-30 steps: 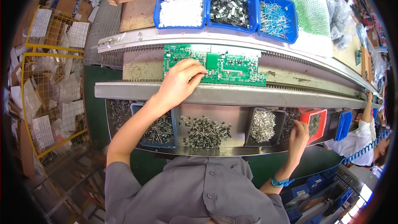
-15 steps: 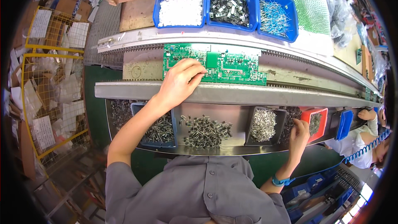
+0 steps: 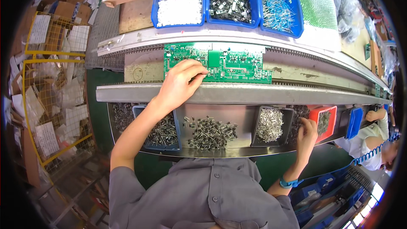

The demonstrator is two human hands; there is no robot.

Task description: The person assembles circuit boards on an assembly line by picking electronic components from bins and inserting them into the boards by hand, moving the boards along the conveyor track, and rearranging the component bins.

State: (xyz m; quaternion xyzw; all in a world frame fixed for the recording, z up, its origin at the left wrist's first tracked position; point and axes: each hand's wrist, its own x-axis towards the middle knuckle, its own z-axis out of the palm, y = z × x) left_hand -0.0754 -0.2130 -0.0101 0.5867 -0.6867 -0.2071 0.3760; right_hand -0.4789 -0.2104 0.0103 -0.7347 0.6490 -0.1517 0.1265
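A green circuit board (image 3: 243, 65), with many small parts on it, lies between the two rails of the line. My left hand (image 3: 182, 82) reaches over its near left part, thumb and fingertips pinched together close to the board's surface. Whatever the pinch may hold is too small to make out. Far to the right, my right hand (image 3: 307, 138) has its fingers bent together at a heap of small dark parts (image 3: 302, 111). This heap lies between a black bin (image 3: 288, 128) of silvery metal pieces and a red bin (image 3: 332, 121); its fingertips' contents are hidden.
Loose two-legged components (image 3: 213, 133) lie heaped on the metal tray, right of a blue bin (image 3: 177, 127). Beyond the far rail (image 3: 140, 38) stand three blue bins of white, black and blue-bodied parts. At the right edge a co-worker's hand (image 3: 373, 115) shows.
The whole view has shifted slightly. Both hands stay at the same places, with the left still pinched over the board and the right still at the dark heap.
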